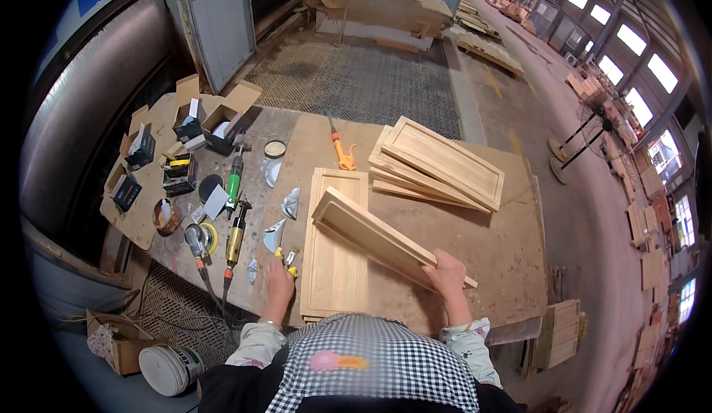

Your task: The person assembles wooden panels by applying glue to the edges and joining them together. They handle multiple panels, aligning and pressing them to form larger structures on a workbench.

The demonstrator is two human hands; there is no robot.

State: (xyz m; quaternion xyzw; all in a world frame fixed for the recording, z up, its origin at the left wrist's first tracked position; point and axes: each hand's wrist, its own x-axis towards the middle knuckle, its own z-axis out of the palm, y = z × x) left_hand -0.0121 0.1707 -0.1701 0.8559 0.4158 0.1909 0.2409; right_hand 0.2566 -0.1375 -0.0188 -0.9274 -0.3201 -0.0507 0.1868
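Observation:
My right hand (447,273) is closed round the near right end of a framed wooden panel (378,235). That panel is tilted up on its long edge and slants across the board, its far left end above another framed panel (326,264) lying flat. At the left side of the flat panel, my left hand (279,285) is closed on a small hand tool with yellow parts (292,271) and a metal piece; its exact kind is unclear. Folded sanding sheets (274,236) lie just beyond that hand.
A stack of wooden panels (445,162) lies at the far right of the table (512,264). An orange air blow gun (343,153) rests beyond the flat panel. At left are a green air tool (234,179), a yellow one (236,238), a round sander (197,239) and several open boxes (139,148).

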